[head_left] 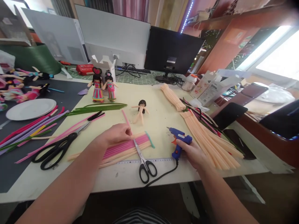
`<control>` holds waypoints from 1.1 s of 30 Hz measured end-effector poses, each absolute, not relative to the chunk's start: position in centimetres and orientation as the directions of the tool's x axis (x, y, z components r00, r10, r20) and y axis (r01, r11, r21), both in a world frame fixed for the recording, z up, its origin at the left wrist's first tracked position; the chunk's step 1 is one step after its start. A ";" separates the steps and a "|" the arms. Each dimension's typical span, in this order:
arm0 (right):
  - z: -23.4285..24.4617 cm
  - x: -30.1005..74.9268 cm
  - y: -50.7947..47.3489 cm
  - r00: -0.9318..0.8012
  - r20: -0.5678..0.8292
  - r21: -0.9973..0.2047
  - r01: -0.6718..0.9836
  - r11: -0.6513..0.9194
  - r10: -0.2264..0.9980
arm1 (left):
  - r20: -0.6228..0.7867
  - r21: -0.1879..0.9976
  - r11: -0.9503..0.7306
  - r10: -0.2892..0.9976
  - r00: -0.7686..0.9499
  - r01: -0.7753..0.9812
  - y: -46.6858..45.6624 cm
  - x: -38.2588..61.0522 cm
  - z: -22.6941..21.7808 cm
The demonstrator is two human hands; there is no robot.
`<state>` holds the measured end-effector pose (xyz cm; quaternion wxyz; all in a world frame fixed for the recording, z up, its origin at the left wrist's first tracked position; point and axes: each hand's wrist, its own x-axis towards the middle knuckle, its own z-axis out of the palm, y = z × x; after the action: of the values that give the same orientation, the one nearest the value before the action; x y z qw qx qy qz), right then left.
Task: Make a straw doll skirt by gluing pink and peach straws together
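My left hand point(118, 133) is closed in a pinch above a flat row of pink and peach pipe cleaners point(121, 148), whose right end is crossed by a teal strip. From its fingers a short pink pipe cleaner point(125, 117) sticks up. My right hand point(190, 151) grips a blue hot glue gun point(179, 137), its nozzle pointing left and its cord trailing toward the table edge. Between the hands lie scissors point(143, 161) with black handles, blade tips on the pipe cleaner row. Beyond them is a small peach doll point(140, 112) with black hair.
Larger black scissors point(64, 141) and loose coloured pipe cleaners point(30, 132) lie left, near a white plate point(31, 109). Two finished dolls point(102, 87) stand at the back. Peach pipe cleaner bundles point(210, 140) spread on the right. A ruler point(161, 161) lies near the front edge.
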<state>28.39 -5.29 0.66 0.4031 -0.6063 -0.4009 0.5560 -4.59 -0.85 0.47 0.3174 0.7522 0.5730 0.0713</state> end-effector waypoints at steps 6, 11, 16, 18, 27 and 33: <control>0.7 28.6 -3.5 0.143 -0.147 -0.883 0.426 -0.195 0.979 | -0.282 0.534 -0.137 0.902 0.328 0.835 -0.7 -4.5 0.4; 0.3 28.1 -2.4 0.183 -0.016 -0.796 0.592 -0.123 0.983 | -0.311 0.528 -0.118 0.895 0.320 0.841 -0.6 -4.2 0.6; -0.1 27.6 -3.3 0.151 -0.041 -0.839 0.532 -0.116 0.988 | -0.316 0.517 -0.120 0.893 0.319 0.848 -0.6 -4.1 0.7; -0.1 27.7 -3.9 0.100 -0.082 -0.906 0.408 -0.116 0.992 | -0.309 0.523 -0.131 0.892 0.331 0.842 -0.6 -4.2 0.7; 0.5 27.3 -4.5 0.024 -0.072 -0.954 0.291 -0.076 0.997 | -0.289 0.532 -0.145 0.895 0.340 0.835 -0.6 -4.2 0.7; -0.6 27.2 -2.2 0.198 -0.015 -0.718 0.680 -0.149 0.980 | -0.276 0.491 -0.188 0.893 0.356 0.851 -0.5 -4.0 1.7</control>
<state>27.22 -2.17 -0.58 0.2974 -0.7147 -0.5806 0.2524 -3.96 -0.49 1.67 0.2923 0.7698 0.5663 0.0359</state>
